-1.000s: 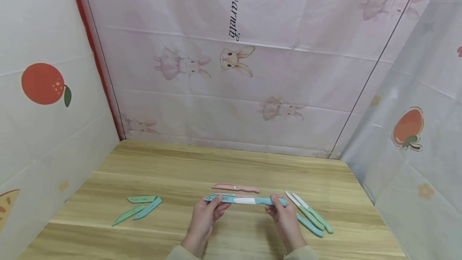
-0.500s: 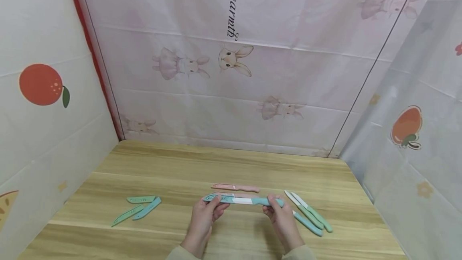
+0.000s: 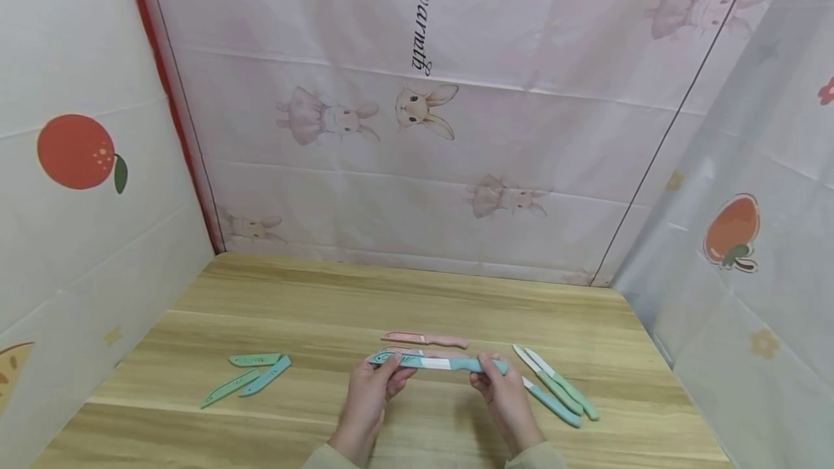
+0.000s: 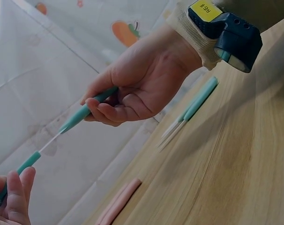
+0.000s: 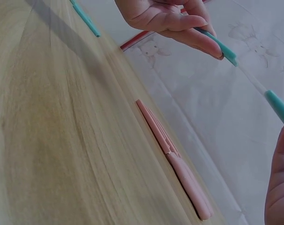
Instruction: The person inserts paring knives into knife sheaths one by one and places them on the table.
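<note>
Between my two hands, above the table, a blue-handled knife (image 3: 436,364) with a white blade lies partly inside a blue sheath (image 3: 410,360). My left hand (image 3: 371,389) pinches the sheath between thumb and fingers. At the other end my right hand (image 3: 504,393) grips the knife handle (image 4: 78,117). A stretch of bare blade (image 5: 252,77) shows between sheath and handle; its tip is hidden in the sheath. Just behind, two pink sheathed knives lie on the table, the far one (image 3: 446,341) in full view and the near one (image 5: 189,185) partly covered in the head view.
To the right lie two green-handled knives (image 3: 567,389) and a blue-handled knife (image 3: 557,407), blades bare. On the left are two green sheaths (image 3: 255,360) and a blue sheath (image 3: 266,376). Printed curtains (image 3: 365,223) border the wooden table (image 3: 313,295) at the back and sides.
My right hand has moved left with the handle, and less of the blade shows outside the sheath. My left hand has stayed nearly in place.
</note>
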Action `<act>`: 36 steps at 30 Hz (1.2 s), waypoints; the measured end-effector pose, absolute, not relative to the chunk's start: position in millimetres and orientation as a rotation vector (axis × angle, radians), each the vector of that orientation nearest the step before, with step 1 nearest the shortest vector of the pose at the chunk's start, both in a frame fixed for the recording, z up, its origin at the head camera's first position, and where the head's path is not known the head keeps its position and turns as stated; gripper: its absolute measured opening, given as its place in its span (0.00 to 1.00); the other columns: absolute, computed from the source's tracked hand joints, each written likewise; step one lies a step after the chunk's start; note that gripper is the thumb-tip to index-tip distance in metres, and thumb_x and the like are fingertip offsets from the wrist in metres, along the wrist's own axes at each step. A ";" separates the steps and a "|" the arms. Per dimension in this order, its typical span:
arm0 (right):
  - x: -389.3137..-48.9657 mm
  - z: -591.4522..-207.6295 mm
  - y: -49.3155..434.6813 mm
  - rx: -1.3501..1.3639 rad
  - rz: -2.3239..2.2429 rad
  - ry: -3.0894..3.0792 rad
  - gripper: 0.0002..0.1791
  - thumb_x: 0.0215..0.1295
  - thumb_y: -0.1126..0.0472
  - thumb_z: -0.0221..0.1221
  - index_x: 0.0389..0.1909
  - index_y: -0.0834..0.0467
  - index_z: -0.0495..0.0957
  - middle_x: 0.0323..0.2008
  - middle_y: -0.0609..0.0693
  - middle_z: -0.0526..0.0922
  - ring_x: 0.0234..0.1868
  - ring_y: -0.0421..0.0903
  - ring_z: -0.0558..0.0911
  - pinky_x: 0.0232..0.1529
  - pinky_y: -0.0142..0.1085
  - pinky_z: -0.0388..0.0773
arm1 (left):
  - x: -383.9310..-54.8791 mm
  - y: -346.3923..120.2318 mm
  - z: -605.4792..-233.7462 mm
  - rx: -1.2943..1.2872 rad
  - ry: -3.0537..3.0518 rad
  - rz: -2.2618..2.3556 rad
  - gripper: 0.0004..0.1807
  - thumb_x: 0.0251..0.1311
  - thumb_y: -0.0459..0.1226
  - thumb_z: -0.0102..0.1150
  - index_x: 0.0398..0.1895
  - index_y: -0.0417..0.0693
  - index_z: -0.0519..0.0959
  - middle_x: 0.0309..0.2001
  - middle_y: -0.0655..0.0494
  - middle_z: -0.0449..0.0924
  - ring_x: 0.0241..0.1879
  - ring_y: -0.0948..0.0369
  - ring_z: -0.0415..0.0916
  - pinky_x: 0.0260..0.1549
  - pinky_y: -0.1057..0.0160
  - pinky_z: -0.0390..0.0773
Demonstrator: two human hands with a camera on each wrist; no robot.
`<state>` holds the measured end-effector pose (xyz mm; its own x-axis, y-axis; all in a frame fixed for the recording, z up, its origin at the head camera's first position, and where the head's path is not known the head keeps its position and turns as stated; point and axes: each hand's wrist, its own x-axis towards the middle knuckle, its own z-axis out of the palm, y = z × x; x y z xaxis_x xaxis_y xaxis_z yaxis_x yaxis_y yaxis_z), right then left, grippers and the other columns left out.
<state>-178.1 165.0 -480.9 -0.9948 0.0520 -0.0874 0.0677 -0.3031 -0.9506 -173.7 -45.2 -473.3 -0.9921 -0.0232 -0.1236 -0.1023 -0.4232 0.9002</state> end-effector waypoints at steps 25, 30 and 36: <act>-176.3 -478.0 153.7 0.176 -2.541 1.803 0.07 0.70 0.63 0.48 0.35 0.63 0.68 0.26 0.47 0.78 0.26 0.38 0.77 0.31 0.27 0.79 | -171.3 -42.0 -471.4 -0.184 1.685 2.593 0.20 0.64 0.34 0.53 0.53 0.25 0.67 0.34 0.44 0.83 0.29 0.64 0.82 0.27 0.74 0.80; -176.5 -476.7 152.9 0.189 -2.542 1.808 0.07 0.70 0.63 0.48 0.35 0.63 0.68 0.25 0.47 0.78 0.26 0.37 0.77 0.32 0.27 0.79 | -170.8 -40.6 -470.1 -0.183 1.685 2.589 0.21 0.65 0.34 0.52 0.54 0.25 0.66 0.35 0.44 0.83 0.29 0.64 0.82 0.27 0.74 0.80; -176.8 -477.9 150.9 0.198 -2.567 1.788 0.07 0.70 0.62 0.50 0.34 0.62 0.68 0.25 0.46 0.78 0.25 0.37 0.77 0.32 0.27 0.80 | -171.9 -40.2 -471.6 -0.190 1.678 2.596 0.20 0.65 0.33 0.52 0.54 0.25 0.66 0.34 0.44 0.83 0.29 0.64 0.82 0.26 0.75 0.80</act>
<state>-176.8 150.9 -477.9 -0.9920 0.0660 -0.1074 0.0779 -0.3492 -0.9338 -171.9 -40.2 -471.6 -0.9914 -0.0293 -0.1272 -0.1040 -0.4119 0.9053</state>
